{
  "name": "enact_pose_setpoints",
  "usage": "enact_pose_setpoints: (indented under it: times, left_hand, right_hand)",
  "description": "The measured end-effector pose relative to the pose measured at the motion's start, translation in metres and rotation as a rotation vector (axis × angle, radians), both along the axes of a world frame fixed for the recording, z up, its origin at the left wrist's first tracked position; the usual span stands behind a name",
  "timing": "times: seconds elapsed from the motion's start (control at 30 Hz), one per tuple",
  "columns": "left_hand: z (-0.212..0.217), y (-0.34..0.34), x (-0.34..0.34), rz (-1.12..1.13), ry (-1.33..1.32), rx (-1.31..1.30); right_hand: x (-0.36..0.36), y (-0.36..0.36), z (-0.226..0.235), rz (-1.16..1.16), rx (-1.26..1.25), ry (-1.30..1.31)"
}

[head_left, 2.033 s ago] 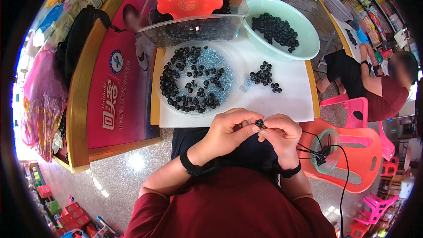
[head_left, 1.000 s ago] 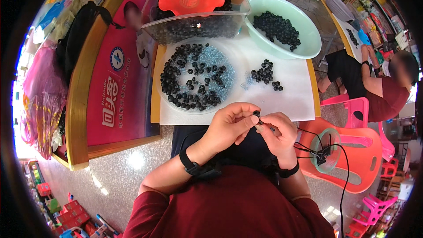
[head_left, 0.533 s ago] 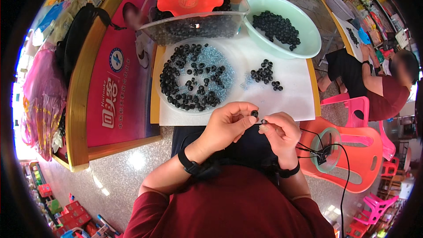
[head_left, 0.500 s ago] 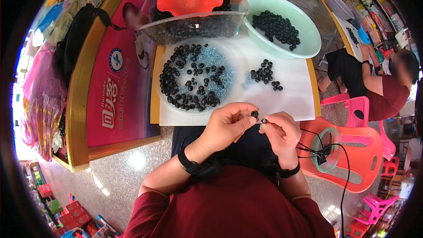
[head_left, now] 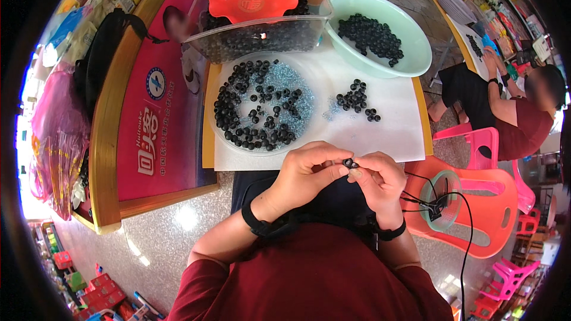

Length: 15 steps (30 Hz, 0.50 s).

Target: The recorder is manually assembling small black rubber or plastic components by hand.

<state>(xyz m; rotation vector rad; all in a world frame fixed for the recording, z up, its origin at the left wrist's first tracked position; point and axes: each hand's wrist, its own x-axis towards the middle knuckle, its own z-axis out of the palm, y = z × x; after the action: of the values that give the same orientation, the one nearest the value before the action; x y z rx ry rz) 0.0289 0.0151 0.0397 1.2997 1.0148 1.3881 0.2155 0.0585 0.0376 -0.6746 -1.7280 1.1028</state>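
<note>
The left hand [head_left: 312, 169] pinches a small round black bead [head_left: 347, 161]; the right hand [head_left: 383, 175] is closed on a small dark piece [head_left: 355, 165], too small to identify. Half a second ago a gap parted them; now fingertips and pieces come together near the front edge of the white-covered table [head_left: 380, 139], which suggests they are being fitted or pressed against each other, loose black beads [head_left: 228, 113] lying beyond

Just off the table's [head_left: 389, 139] near edge, the left hand [head_left: 309, 173] and right hand [head_left: 382, 178] pinch small black beadwork [head_left: 350, 163]. 1 clear round tray [head_left: 242, 107] of beads sits along the left edge; 1 mint basin [head_left: 411, 38] covers the far right corner; loose black beads [head_left: 355, 98] lie nearer the right edge.
</note>
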Motion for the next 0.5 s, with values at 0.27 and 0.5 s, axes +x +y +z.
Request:
enact_pose_setpoints:
  times: [0.27,0.5]
  left_hand:
    - [0.006,-0.002,-0.002,-0.035,-0.053,-0.017]
    - [0.011,-0.001,-0.007,-0.147,-0.150,-0.120]
  right_hand:
    - [0.002,0.000,0.000,0.037,0.011,0.038]
    - [0.004,-0.003,0.004,0.032,0.036,0.017]
